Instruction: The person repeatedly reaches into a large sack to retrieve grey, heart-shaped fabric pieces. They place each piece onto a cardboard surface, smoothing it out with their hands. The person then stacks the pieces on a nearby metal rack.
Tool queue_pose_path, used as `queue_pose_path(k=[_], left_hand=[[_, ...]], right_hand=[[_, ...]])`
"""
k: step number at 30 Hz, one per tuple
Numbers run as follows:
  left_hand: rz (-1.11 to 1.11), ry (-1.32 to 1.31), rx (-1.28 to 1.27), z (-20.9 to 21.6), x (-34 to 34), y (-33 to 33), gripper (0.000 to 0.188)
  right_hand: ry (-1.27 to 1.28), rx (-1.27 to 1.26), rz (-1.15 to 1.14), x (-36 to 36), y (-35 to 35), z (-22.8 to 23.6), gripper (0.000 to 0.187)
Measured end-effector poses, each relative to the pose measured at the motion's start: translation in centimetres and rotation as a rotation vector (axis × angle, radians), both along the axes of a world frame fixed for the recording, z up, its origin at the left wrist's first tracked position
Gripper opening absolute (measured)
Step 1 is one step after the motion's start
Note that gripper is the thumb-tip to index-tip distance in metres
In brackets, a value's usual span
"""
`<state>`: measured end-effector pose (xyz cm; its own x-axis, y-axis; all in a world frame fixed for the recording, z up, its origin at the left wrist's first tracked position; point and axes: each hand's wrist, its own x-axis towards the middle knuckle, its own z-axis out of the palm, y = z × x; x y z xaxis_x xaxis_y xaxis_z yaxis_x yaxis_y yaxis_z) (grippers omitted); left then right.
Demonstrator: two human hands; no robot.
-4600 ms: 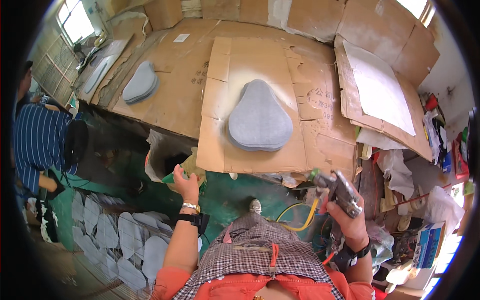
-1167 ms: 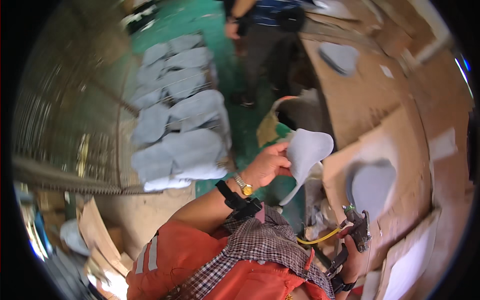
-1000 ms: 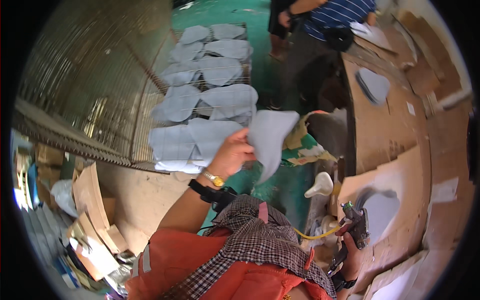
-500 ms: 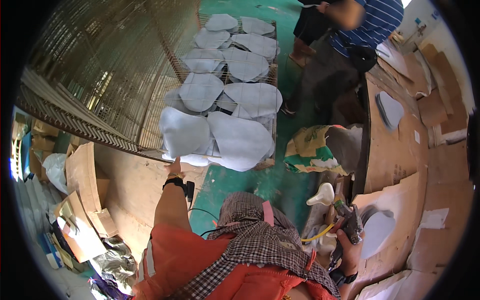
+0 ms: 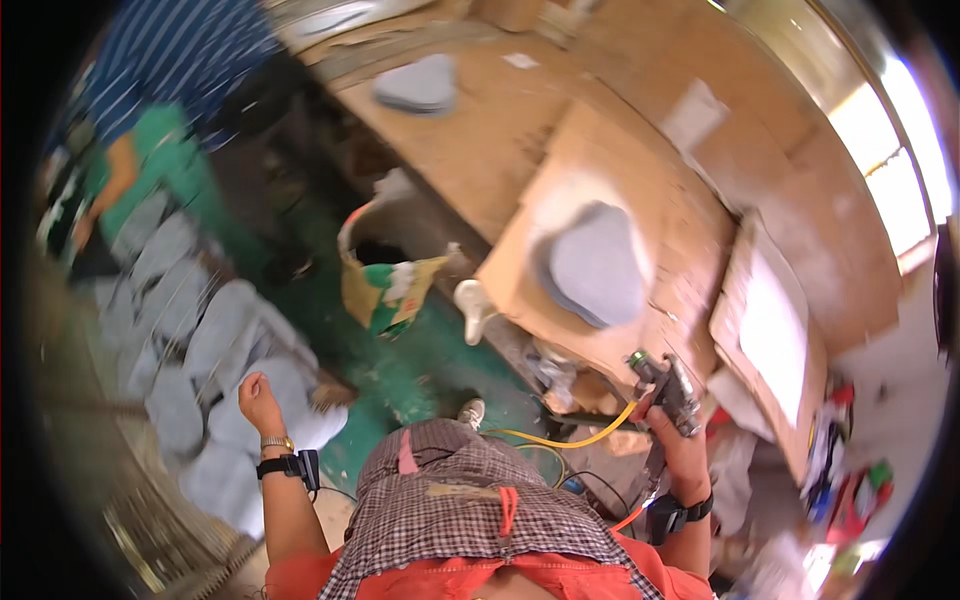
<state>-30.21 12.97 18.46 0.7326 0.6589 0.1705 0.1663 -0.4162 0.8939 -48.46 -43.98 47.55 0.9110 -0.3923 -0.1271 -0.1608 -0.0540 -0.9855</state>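
Note:
My right hand (image 5: 682,448) is wrapped around a metal spray gun (image 5: 672,392) at the near edge of the workbench. A yellow hose (image 5: 572,440) trails from the spray gun toward the floor. Beyond it, a stack of rounded grey sheet pieces (image 5: 600,265) lies on a cardboard sheet (image 5: 530,225), apart from the gun. At the left, my left hand (image 5: 259,402) is raised with its fingers curled in and nothing visible in them. It is closest to the wire rack, where many similar grey pieces (image 5: 225,325) are laid out.
Another stack of grey pieces (image 5: 416,84) sits farther back on the cardboard-covered bench (image 5: 480,130). An opened sack (image 5: 392,292) stands beside the bench on the green floor. A person in a striped shirt (image 5: 190,60) is at the far left. A board with white paper (image 5: 765,325) leans at the right.
My view has swung right, from the rack toward the bench. My left hand has come away from the rack's near edge. The spray gun stays in my right hand.

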Motion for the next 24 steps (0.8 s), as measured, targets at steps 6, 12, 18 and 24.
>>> queue_pose_path(k=[6, 12, 18, 24], left_hand=[[-0.396, 0.073, 0.002, -0.2, 11.0, -9.7, 0.027], [-0.645, 0.072, -0.066, -0.9, 13.0, -19.7, 0.024], [-0.935, 0.1, -0.045, 0.4, 13.4, -28.4, 0.02], [-1.076, 0.324, -0.2, -1.3, 14.5, -38.3, 0.019]], right_hand=[[0.08, -0.102, -0.359, -3.9, 2.5, -0.1, 0.041], [-0.041, -0.047, -0.423, -4.7, 4.9, -0.5, 0.05], [-0.148, -0.001, -0.471, -5.6, 4.0, -1.4, 0.057], [0.11, -0.666, -0.541, -1.7, -8.4, -13.1, 0.055]])
